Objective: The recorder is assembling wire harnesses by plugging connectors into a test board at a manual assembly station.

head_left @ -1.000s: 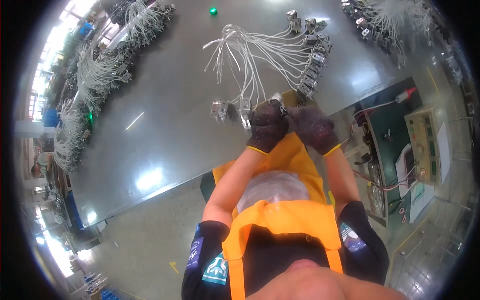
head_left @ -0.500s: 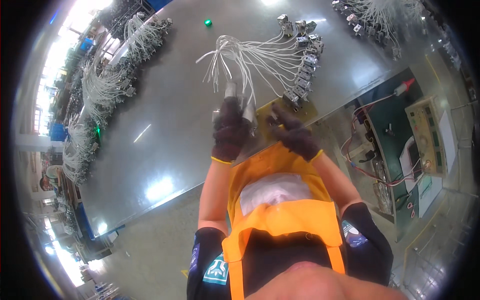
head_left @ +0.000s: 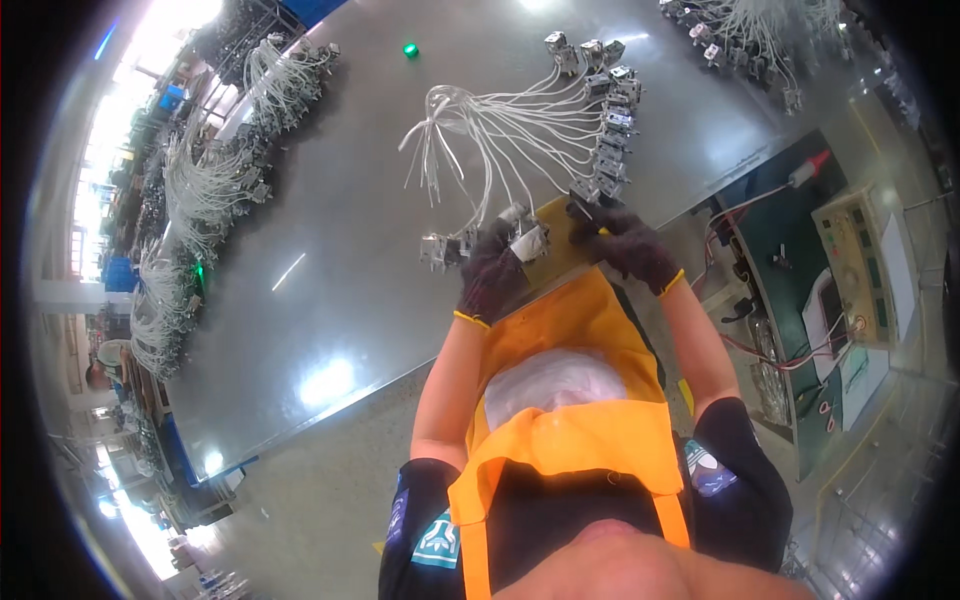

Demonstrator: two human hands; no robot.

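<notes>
My left hand (head_left: 493, 272), in a dark glove with a yellow cuff, is closed around a small boxy metal fitting (head_left: 530, 242) with a white wire. Beside it on the table lie more metal fittings (head_left: 437, 252). My right hand (head_left: 636, 248), gloved alike, is at the near end of a curved row of metal fittings (head_left: 612, 150); its fingers are bent together, and what they hold is hidden. White wires (head_left: 530, 118) run from that row to a coiled bundle (head_left: 447, 108). Under both hands is a yellowish mat (head_left: 552, 243).
The grey metal table (head_left: 350, 200) has further wired bundles (head_left: 205, 190) along its left edge and another bundle (head_left: 760, 30) at the far right. A green light (head_left: 410, 50) shows at the back. On my right stands an instrument box (head_left: 850, 255) with red-and-white leads and scissors (head_left: 826, 415).
My left hand has moved right and toward me, and a fitting now shows in its grip. My right hand has shifted right, its fingers reaching the row's near end.
</notes>
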